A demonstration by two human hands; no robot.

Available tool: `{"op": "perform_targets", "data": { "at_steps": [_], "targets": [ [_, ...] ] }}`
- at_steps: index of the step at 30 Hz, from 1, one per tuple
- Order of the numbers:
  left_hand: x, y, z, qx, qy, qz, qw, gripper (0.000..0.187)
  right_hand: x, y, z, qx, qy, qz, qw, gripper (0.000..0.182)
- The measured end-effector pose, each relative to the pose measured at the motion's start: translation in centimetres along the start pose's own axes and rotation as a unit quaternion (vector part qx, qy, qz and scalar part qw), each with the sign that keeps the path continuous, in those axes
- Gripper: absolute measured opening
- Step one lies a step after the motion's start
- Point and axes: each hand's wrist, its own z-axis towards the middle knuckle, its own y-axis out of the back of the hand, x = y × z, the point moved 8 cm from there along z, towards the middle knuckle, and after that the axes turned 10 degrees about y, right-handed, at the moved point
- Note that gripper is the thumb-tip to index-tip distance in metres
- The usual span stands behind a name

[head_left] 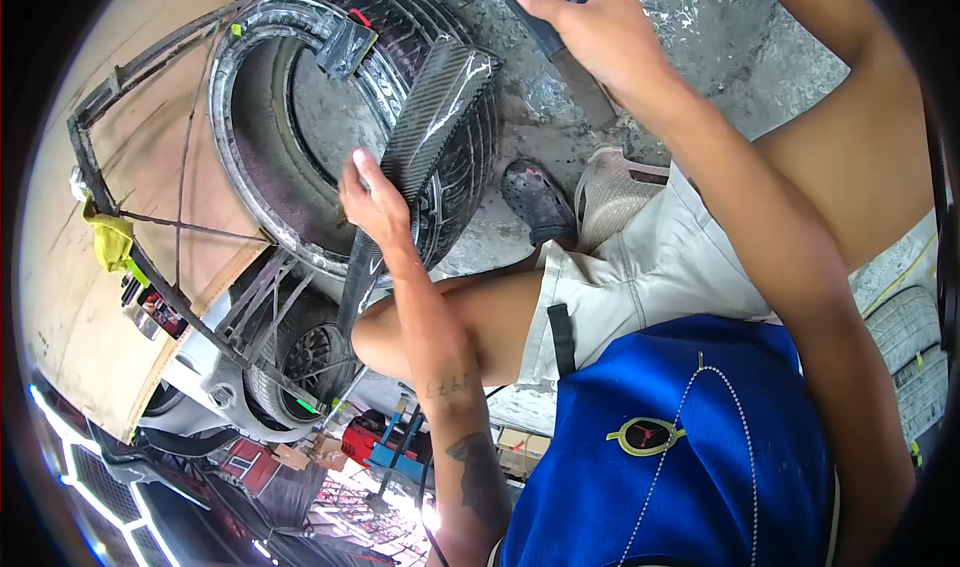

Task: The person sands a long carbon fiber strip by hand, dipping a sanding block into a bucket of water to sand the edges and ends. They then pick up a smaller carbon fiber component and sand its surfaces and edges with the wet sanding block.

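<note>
A long glossy strip with a carbon-fibre weave [440,107] lies slanted across a big car tyre [465,157]. My left hand [376,202] is at the strip's left edge, with its fingers curled in against it and the thumb raised. Up at the top, my right hand [612,32] is closed round a dark flat block [540,17], held above the floor and away from the strip. Another small dark pad [347,47] with a red edge rests on the tyre's upper rim.
Below is a wet grey concrete floor [520,97]. A dark clog [538,199] and a pale shoe [610,187] are by the tyre. To the left, a metal frame [95,107] leans against a tan panel [150,167], with a yellow cloth [110,237] on it. More tyres [905,337] stand at right.
</note>
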Motion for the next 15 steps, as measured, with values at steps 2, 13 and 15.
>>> {"op": "perform_targets", "data": {
  "at_steps": [2,13,15],
  "targets": [
    [-4.6,1.0,-2.6,-0.096,-0.236,0.025,0.967,0.071,-3.5,-1.0,1.5,-0.013,0.032,-0.046,0.998,0.034],
    [-13.9,-4.5,-7.2,-0.011,-0.413,0.149,0.899,0.074,-2.0,-1.2,0.2,0.078,0.091,-0.278,0.953,0.036],
    [-14.9,-2.6,-6.9,0.080,-0.372,0.121,0.917,0.064,0.0,-2.0,-1.5,0.123,0.253,-0.303,0.911,0.056]
  ]
}}
